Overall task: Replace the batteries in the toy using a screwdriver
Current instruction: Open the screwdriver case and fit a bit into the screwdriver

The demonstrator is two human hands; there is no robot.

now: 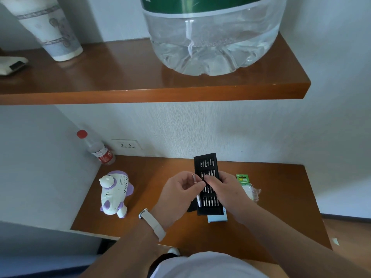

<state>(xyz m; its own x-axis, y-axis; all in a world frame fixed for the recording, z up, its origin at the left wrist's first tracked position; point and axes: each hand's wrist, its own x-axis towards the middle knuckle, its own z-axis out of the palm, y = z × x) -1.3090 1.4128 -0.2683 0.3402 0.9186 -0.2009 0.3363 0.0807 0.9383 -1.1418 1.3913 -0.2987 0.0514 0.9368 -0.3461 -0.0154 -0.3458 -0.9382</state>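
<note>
Closest to me is the white shirt (210, 265). Above it my left hand (180, 194) pinches a thin silver screwdriver (195, 180), fingers clenched on it. My right hand (224, 190) grasps the black bit case (206, 164), thumb across its front. The white-and-purple toy (115, 194) lies on the bench (152, 171), well left of both hands. A green battery pack (242, 179) sits just right of the right hand.

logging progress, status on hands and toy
Left hand holds silver screwdriver handle. Right hand curled over bit case, grip unclear. Toy lies on desk, untouched, left of hands. Nothing blocks it.
</note>
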